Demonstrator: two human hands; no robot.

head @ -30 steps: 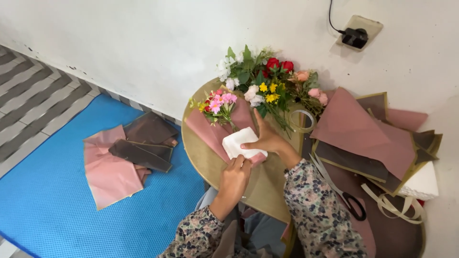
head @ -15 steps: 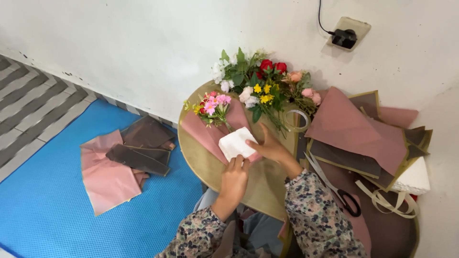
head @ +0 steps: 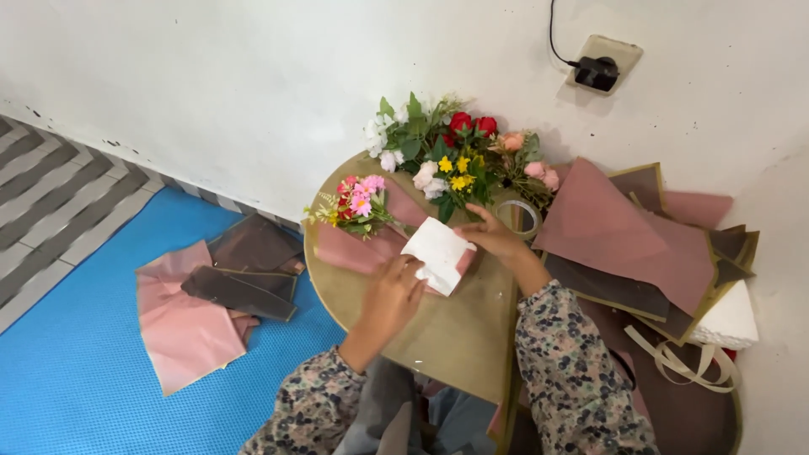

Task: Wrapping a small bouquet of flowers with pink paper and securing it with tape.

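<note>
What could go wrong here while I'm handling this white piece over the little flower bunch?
The white foam piece, held by the left hand and right hand, sits on the pink wrap; pressing might crease it. The small bouquet lies near the round table edge and might get nudged off.

A bunch of red, yellow and white flowers (head: 451, 152) lies at the wall beside a tape roll (head: 520, 216). Pink and brown paper sheets (head: 215, 295) lie on the blue mat (head: 67, 396). A black plug (head: 597, 72) sits in the wall socket.
</note>
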